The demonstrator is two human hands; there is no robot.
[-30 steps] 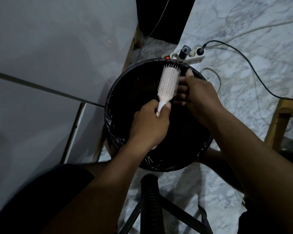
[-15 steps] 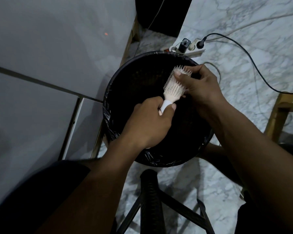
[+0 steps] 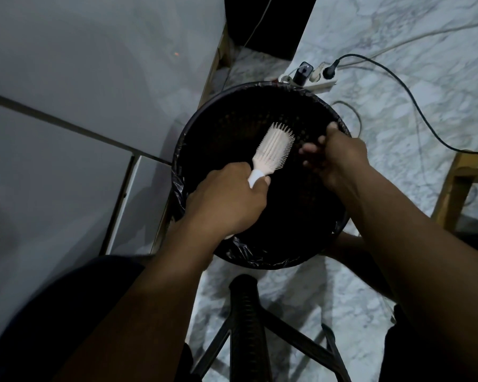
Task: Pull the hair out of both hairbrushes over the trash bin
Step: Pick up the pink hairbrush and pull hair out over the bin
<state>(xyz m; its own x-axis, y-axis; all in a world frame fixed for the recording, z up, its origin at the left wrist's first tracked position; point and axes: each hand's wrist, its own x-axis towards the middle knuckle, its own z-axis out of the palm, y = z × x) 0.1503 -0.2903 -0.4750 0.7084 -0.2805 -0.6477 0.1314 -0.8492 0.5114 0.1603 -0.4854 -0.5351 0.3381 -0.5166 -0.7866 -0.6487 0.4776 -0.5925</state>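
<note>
Hairbrush (image 3: 273, 150) is what the work turns on: a pale one, held over the open mouth of the trash bin (image 3: 340, 125), a little toward the left part of the opening and inside the rim. Its head points away from the person and its bristles face to the right and up. The left hand (image 3: 228, 201) is closed tight around the handle, all fingers wrapped on it, and I think this firm hold is to keep the brush from turning when hair is pulled.

The right hand (image 3: 333, 154) is just beside the bristles, not touching them, near the right rim of the bin. Its fingertips (image 3: 307, 148) are drawn together as in a pinch. Whether there is hair between them I cannot tell, because the light is low and the bin with its black liner is dark behind. Holding this hand above the opening makes sense, so that anything let go falls inside and not on the marble floor (image 3: 398, 37).

A second brush is not visible. A power strip (image 3: 319, 84) lies on the floor just beyond the far rim.
</note>
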